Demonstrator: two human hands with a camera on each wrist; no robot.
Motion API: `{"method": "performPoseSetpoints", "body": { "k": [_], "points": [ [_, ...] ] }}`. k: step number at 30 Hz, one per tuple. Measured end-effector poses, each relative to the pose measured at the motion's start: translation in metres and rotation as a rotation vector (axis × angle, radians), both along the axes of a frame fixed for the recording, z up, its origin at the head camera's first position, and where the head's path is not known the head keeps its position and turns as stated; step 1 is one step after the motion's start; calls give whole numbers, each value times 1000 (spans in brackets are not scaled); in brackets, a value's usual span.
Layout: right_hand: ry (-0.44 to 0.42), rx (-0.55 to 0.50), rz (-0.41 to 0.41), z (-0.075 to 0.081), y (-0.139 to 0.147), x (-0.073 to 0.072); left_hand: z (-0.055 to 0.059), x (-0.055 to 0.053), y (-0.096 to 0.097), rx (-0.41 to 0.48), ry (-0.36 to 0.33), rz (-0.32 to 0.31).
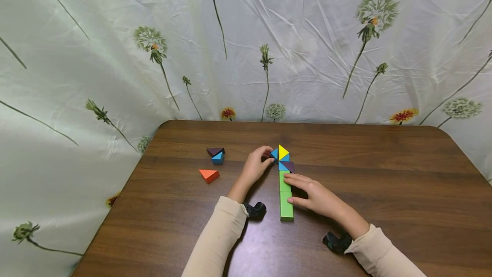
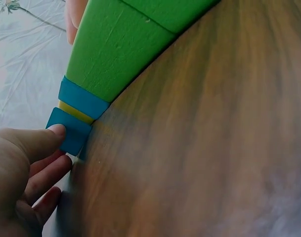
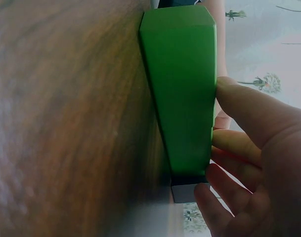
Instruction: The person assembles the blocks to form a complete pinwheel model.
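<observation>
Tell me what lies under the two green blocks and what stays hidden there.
The brown wooden table shows right beside the two green blocks and appears to support them. The patch directly beneath is covered, so it cannot be seen.

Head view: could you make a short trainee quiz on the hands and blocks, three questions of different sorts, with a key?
1. Which hand pinches a blue block: a) the person's left, b) the person's right?
2. True or false: the orange block lies apart from the green blocks.
3. How many green blocks lie end to end?

Key: 1: a, the left hand. 2: True, with bare table between them. 3: Two, with a visible seam.
</observation>
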State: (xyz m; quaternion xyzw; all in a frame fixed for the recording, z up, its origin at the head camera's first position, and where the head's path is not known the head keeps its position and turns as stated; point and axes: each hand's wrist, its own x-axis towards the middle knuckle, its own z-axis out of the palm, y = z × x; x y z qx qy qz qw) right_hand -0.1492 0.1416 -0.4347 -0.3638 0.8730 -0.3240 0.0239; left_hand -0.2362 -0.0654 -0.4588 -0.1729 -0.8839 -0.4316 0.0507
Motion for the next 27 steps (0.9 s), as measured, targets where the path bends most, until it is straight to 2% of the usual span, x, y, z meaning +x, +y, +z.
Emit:
{"method": "performPoseSetpoints", "body": {
  "k": [8, 16, 19, 21, 27],
  "points": [
    [3, -6, 2, 1, 0, 0, 1, 0, 2, -13, 3, -7],
    [-1, -6, 1, 2, -1, 0, 1, 2, 0, 6, 50, -37],
    [-1, -6, 1, 1, -1, 0, 0, 3, 1, -11, 52, -28],
    [0, -7, 2, 1, -1, 0, 0, 2, 2, -22, 25, -17],
    [1, -9, 2, 1, 0, 0, 0, 5, -2, -53, 40, -2]
  ]
}}
